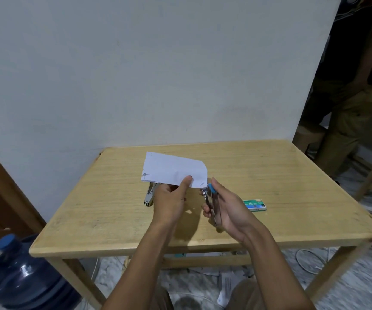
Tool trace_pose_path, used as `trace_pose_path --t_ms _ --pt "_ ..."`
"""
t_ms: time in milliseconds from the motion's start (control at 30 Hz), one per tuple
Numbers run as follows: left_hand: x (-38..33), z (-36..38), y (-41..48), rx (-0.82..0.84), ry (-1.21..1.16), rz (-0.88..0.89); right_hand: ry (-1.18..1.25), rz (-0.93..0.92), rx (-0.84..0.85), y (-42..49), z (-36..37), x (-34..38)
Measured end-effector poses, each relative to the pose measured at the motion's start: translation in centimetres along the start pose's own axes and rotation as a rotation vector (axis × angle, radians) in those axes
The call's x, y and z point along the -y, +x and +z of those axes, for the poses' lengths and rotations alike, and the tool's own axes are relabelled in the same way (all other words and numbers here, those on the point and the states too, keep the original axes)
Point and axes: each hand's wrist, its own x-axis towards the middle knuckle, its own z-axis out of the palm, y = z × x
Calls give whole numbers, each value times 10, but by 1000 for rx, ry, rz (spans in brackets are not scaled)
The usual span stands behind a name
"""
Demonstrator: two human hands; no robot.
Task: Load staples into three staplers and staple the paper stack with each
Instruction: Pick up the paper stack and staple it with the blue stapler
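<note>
My left hand (171,198) pinches the near edge of a white paper stack (171,168) and holds it tilted above the wooden table (113,209). My right hand (227,206) grips a silver stapler with a blue tip (212,198); its jaw sits at the paper's near right corner. A second silver stapler (149,194) lies on the table, partly hidden under the paper's left end. A green box of staples (255,204) lies on the table just right of my right hand. A third stapler is not visible.
A blue water jug (21,276) stands on the floor at the table's left front. Another person (350,86) stands beyond the table's right rear corner. Papers and cables lie on the floor under the table. A white wall backs the table.
</note>
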Motion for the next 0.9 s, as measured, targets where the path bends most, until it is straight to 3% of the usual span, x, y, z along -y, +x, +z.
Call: trace_pose_path --t_ms 633,800,900 --pt "-1 5 -12 47 107 97 98 45 -64 5 4 -14" --pt "5 4 -12 97 120 -8 149 72 -29 1 5 -12" --pt "4 6 -12 94 148 17 140 62 -53 0 5 -12"
